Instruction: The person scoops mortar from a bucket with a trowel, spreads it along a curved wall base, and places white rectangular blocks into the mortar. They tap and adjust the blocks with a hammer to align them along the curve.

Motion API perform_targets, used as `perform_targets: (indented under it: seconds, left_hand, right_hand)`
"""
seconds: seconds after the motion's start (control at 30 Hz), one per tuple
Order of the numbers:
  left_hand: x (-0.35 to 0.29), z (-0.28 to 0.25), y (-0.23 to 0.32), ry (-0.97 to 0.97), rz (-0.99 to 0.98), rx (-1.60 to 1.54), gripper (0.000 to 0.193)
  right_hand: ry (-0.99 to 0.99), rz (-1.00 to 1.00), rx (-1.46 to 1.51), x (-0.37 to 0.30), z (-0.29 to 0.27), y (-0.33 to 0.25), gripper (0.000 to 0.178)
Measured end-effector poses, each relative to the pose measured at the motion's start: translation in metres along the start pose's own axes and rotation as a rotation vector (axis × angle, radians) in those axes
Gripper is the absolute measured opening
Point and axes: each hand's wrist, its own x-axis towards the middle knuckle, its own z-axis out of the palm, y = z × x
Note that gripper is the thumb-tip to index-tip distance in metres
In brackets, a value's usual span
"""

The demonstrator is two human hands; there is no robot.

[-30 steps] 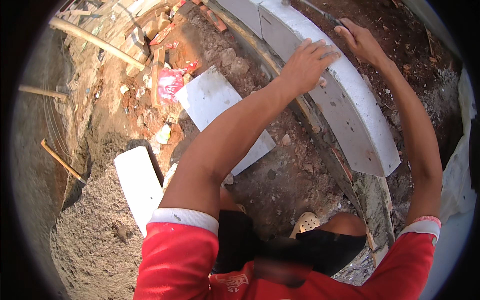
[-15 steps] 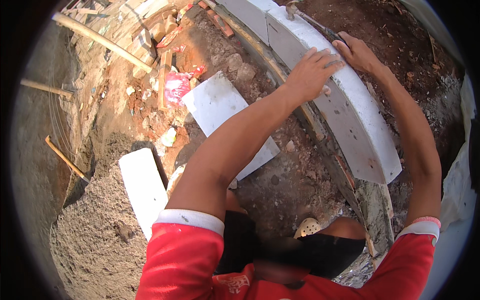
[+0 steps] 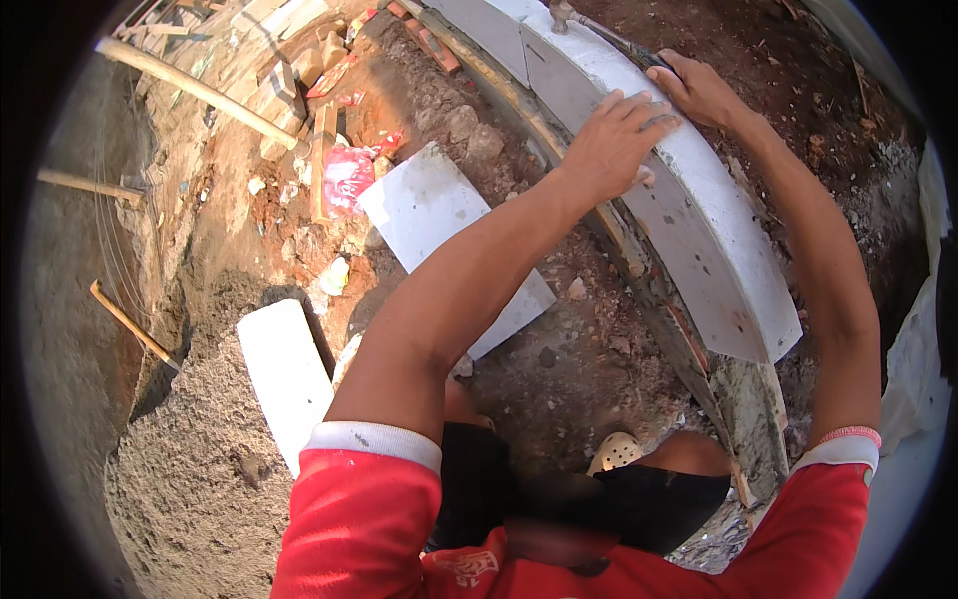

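Shoe (image 3: 617, 451): your pale, perforated one stands near the footing (image 3: 750, 404), a rough grey strip on your right.
Loose slab (image 3: 284, 364): white, lying to your left, well apart from the row.
Pale block (image 3: 699, 260): stands on edge along the strip, ahead and to your right, its far end at a joint.
Left grip (image 3: 611, 140): wide, fingers laid over the block's top edge, not clamped.
Right grip (image 3: 704, 92): closed round the handle of the hammer (image 3: 619, 42).
Hammer head: over the row's top near the joint; I cannot tell whether it touches.
Tapping: you seem to be knocking the row while your palm steadies it.
Another tap: calls for a short, level stroke, left fingers clear.
Neighbouring block (image 3: 479, 35): stands beyond the joint.
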Motion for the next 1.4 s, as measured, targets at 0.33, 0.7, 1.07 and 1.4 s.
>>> perform_targets:
  seconds: [0.33,0.7,1.07,1.4]
  left_hand:
    - [0.0,0.006,-0.008,-0.03,0.032,0.041,0.081]
    - [0.002,0.003,-0.005,-0.019,0.016,0.006,0.079]
    - [-0.002,0.004,-0.002,0.007,-0.005,-0.058,0.082]
    - [-0.002,0.003,-0.004,0.046,0.004,-0.073,0.082]
  right_hand:
    - [0.25,0.179,0.272,0.018,-0.03,0.031,0.046]
    - [0.042,0.12,0.152,-0.02,-0.04,0.017,0.038]
    - [-0.186,0.142,0.05,-0.062,-0.06,0.013,0.045]
    - [-0.082,0.185,0.0,-0.066,-0.057,-0.005,0.04]
